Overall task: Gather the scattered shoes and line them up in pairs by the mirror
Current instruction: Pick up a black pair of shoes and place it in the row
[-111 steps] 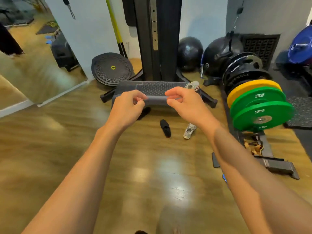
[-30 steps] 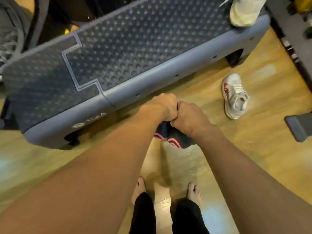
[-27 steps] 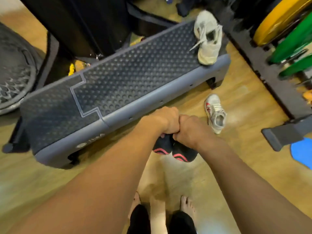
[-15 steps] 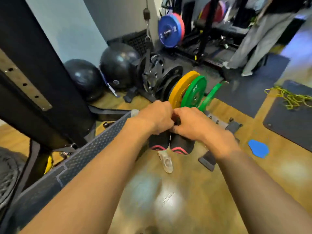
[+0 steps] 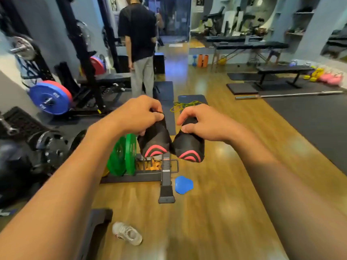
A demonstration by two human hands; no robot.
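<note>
The left hand was curled round the upper end of one black shoe, and the right hand pinched the other black shoe. Both hung side by side, almost touching, with the long axis downward and the red-striped ends lowest. A white sneaker lay on the wooden floor under the left forearm. Green plates crowded the left side, while the right side was open. I could not make out the mirror.
</note>
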